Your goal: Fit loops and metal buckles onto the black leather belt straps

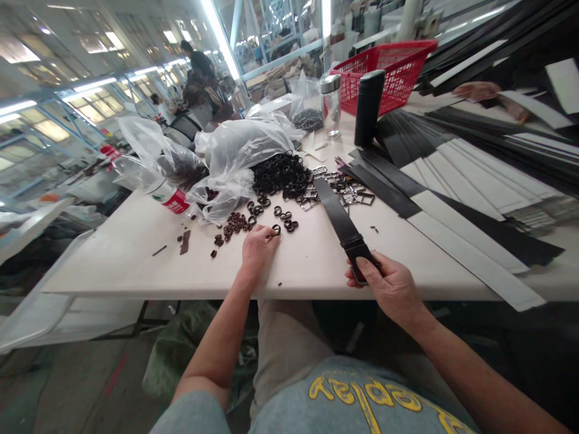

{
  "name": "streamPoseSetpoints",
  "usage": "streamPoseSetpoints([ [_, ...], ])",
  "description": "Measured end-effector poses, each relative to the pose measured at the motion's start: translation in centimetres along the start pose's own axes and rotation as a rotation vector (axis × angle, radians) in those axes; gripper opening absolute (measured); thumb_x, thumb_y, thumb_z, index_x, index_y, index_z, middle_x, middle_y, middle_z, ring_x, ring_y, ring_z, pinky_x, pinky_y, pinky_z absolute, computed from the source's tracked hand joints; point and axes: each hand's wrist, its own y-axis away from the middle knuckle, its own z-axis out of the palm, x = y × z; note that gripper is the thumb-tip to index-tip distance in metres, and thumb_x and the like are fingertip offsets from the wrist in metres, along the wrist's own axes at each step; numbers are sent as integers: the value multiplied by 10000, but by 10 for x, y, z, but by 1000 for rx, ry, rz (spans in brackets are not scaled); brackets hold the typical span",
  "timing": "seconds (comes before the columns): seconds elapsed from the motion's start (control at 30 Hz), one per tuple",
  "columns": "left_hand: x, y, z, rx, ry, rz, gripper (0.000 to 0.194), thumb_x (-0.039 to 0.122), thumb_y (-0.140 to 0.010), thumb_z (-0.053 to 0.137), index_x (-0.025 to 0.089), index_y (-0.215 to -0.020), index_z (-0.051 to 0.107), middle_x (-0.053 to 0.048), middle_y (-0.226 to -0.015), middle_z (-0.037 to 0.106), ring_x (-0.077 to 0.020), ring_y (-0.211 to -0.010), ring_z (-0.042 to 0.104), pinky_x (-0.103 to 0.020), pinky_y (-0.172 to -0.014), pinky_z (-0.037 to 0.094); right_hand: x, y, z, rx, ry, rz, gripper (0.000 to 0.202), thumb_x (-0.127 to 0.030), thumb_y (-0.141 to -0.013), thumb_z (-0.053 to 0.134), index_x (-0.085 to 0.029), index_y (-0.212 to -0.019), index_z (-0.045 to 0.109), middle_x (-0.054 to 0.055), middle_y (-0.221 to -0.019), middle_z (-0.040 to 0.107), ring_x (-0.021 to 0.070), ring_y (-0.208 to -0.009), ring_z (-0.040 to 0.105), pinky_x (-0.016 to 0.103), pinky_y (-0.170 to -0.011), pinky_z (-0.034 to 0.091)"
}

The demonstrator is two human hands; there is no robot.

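Note:
In my right hand (392, 288) is a black leather belt strap (337, 211), gripped by its folded end near the table's front edge. A black loop encircles the strap just above my thumb. The strap's far end points toward a heap of metal buckles (357, 191). My left hand (259, 248) rests at the table, its thumb and fingertips pinching a small black belt loop (276, 229). More black loops (289, 225) lie just beyond those fingers, with a large pile of black loops (281, 173) behind. Brown loops (236, 224) are scattered to the left.
Black and white strips (470, 226) fan across the table's right side. A black bottle (369, 108), a glass bottle (331, 107) and a red basket (393, 72) stand at the back. Plastic bags (244, 141) and a clear bottle with a red label (174, 200) are left. People are in the background.

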Motion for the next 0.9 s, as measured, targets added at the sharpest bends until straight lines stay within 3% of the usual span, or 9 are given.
streamPoseSetpoints([
  [0.2,6,-5,-2,109,580,-139,144,326,-747,719,190,-699,723,-37,-848,709,-152,-749,613,-276,-703,466,-1,-2,-1,-40,25,10,498,-657,-811,663,-159,-830,651,44,-680,702,141,-538,673,225,-507,567],
  [0.3,30,8,8,18,855,-190,221,404,-753,730,183,-757,724,-41,-872,727,-135,-736,629,-256,-674,478,-2,-2,0,-63,40,26,510,-670,-811,649,-160,-830,640,45,-683,702,139,-543,677,213,-496,552],
  [0.43,76,39,27,-140,1204,-261,219,375,-716,807,174,-728,719,-39,-868,740,-117,-736,647,-227,-670,487,-4,-1,2,-86,45,58,505,-665,-826,622,-161,-857,633,32,-671,690,148,-539,685,224,-504,561],
  [0.6,107,58,42,-192,1326,-300,217,338,-673,851,176,-704,709,-14,-839,738,-96,-691,635,-221,-665,519,-9,0,5,-60,86,39,460,-611,-844,598,-154,-876,643,33,-678,686,148,-528,678,229,-498,550],
  [0.77,109,57,42,-159,1266,-276,238,350,-662,856,169,-714,710,-16,-807,732,-101,-671,638,-227,-640,536,-9,-2,6,-63,120,-5,375,-539,-865,573,-169,-819,616,23,-662,672,142,-518,661,228,-489,532],
  [0.9,109,55,38,-164,1246,-268,332,327,-642,870,188,-920,751,-28,-821,751,-115,-689,655,-232,-644,538,-9,-3,6,-88,190,-25,299,-467,-885,558,-182,-811,606,13,-654,672,131,-506,647,222,-490,510],
])
